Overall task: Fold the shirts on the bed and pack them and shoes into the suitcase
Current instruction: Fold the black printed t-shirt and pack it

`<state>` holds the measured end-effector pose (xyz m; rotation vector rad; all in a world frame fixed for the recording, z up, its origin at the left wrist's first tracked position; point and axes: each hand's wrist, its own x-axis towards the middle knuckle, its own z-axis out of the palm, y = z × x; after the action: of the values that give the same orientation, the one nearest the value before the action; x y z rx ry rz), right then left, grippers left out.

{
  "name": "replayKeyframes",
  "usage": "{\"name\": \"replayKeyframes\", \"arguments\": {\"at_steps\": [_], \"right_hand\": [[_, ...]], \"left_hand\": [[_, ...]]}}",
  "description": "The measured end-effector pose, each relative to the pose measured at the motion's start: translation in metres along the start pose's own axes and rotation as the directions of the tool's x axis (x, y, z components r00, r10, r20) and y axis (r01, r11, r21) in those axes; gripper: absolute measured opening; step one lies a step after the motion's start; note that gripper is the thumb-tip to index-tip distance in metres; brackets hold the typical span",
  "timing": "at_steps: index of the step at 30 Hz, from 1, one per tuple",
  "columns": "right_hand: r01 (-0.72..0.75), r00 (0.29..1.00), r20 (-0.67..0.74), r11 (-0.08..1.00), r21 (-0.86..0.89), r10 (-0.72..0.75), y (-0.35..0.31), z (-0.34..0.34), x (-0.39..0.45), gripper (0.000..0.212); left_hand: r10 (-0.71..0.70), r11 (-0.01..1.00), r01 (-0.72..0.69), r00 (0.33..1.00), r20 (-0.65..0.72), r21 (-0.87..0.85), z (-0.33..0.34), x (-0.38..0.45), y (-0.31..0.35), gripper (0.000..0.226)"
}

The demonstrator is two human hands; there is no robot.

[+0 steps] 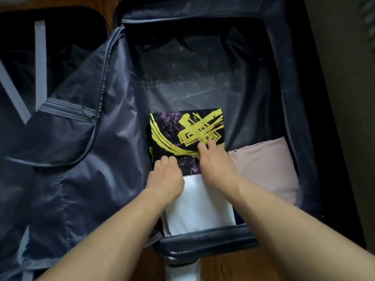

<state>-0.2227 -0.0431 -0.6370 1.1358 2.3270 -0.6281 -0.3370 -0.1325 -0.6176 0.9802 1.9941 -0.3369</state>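
An open dark suitcase lies on the floor. In its right half lies a folded black shirt with a yellow and purple print. Beneath its near edge sits a folded white shirt, and a folded pink shirt lies to the right. My left hand rests at the black shirt's near left corner with its fingers curled on the edge. My right hand lies on top of the black shirt, fingers bent and pressing on the print. No shoes are in view.
The grey zipped divider flap is thrown open to the left over the suitcase's other half, where grey straps show. The far part of the right compartment holds only lining. Wooden floor shows in front of the case.
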Motion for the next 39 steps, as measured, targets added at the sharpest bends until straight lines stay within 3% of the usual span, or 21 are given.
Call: {"name": "replayKeyframes", "arguments": {"at_steps": [2,4,7,10,13,15,18,20,24,26,27,29,31,33,35,37,39], "right_hand": [[-0.038,0.998,0.053,0.999,0.006,0.038,-0.003,-0.005,0.008,0.028],[-0.051,0.984,0.169,0.999,0.005,0.049,-0.006,-0.017,0.000,0.038],[0.031,0.968,0.250,0.999,0.032,-0.038,-0.006,-0.063,-0.055,0.041],[-0.006,0.992,0.121,0.947,0.323,-0.035,0.008,-0.141,-0.167,0.041],[-0.087,0.983,-0.102,0.878,0.470,0.152,0.047,-0.230,-0.277,0.034],[-0.173,0.908,-0.253,0.848,0.500,0.335,0.092,-0.289,-0.341,0.029],[-0.260,0.728,-0.430,0.795,0.548,0.534,0.174,-0.354,-0.413,0.030],[-0.357,0.683,-0.415,0.770,0.529,0.602,0.227,-0.374,-0.434,0.040],[-0.509,0.743,-0.278,0.784,0.356,0.609,0.296,-0.382,-0.400,0.090],[-0.531,0.747,-0.263,0.786,0.317,0.611,0.320,-0.392,-0.376,0.079],[-0.519,0.726,-0.242,0.743,0.423,0.644,0.327,-0.404,-0.367,0.065],[-0.413,0.641,-0.135,0.488,0.769,0.755,0.326,-0.438,-0.371,0.040],[-0.216,0.633,-0.066,0.258,0.942,0.771,0.308,-0.467,-0.403,0.028],[-0.075,0.653,-0.044,0.122,0.990,0.756,0.287,-0.481,-0.463,0.023],[-0.039,0.627,-0.009,0.042,0.998,0.779,0.268,-0.483,-0.536,0.017],[-0.066,0.583,0.047,-0.010,0.998,0.811,0.246,-0.479,-0.614,0.019],[-0.043,0.533,0.091,-0.080,0.996,0.841,0.216,-0.474,-0.688,0.030]], "left_hand": [[-0.041,0.999,0.042,0.998,0.042,-0.018,0.002,0.014,-0.003,0.029],[-0.083,0.996,0.086,0.981,0.173,-0.015,-0.008,0.016,0.004,0.041],[-0.085,0.996,0.088,0.952,0.293,0.002,-0.037,-0.020,0.015,0.051],[-0.035,0.998,0.047,0.974,0.222,-0.048,-0.074,-0.106,0.046,0.045],[0.115,0.980,-0.076,0.970,0.215,-0.183,-0.131,-0.212,0.109,0.033],[0.210,0.953,-0.154,0.957,0.202,-0.259,-0.168,-0.278,0.165,0.028],[0.343,0.894,-0.285,0.932,0.118,-0.346,-0.209,-0.350,0.244,0.026],[0.395,0.864,-0.347,0.916,0.064,-0.364,-0.222,-0.377,0.287,0.025],[0.345,0.837,-0.329,0.937,-0.044,-0.437,-0.237,-0.414,0.332,0.017],[0.314,0.824,-0.317,0.945,-0.087,-0.470,-0.242,-0.434,0.341,0.014],[0.301,0.814,-0.315,0.947,-0.109,-0.489,-0.246,-0.444,0.343,0.014],[0.259,0.769,-0.282,0.958,-0.125,-0.573,-0.254,-0.466,0.345,0.016],[0.210,0.708,-0.247,0.968,-0.137,-0.661,-0.261,-0.491,0.352,0.017],[0.182,0.656,-0.220,0.975,-0.130,-0.722,-0.267,-0.520,0.364,0.018],[0.238,0.649,-0.229,0.967,-0.092,-0.726,-0.269,-0.550,0.381,0.018],[0.347,0.662,-0.302,0.935,-0.077,-0.686,-0.264,-0.574,0.394,0.015],[0.511,0.652,-0.432,0.858,-0.061,-0.623,-0.261,-0.595,0.406,0.020]]}}
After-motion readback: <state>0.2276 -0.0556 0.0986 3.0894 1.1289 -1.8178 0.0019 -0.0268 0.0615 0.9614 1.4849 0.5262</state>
